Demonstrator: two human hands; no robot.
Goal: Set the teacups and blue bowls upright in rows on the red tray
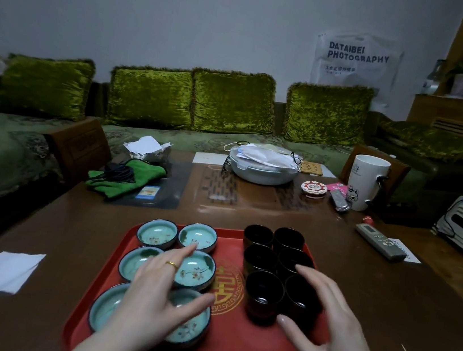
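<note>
Neither hand grips anything. Fingers spread, the left hand [154,292] hovers over blue bowls [156,233] along the left edge of the red tray [230,347]; the right hand [331,323] arches loosely over teacups [263,292] by its right edge.

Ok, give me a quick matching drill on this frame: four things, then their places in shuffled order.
Things:
1. bowls
2. teacups
3. mug
4. cloth

Places:
A. right half of the tray
B. far right of the table
C. left half of the tray
D. far left of the table

Pairs: 1-C, 2-A, 3-B, 4-D
</note>
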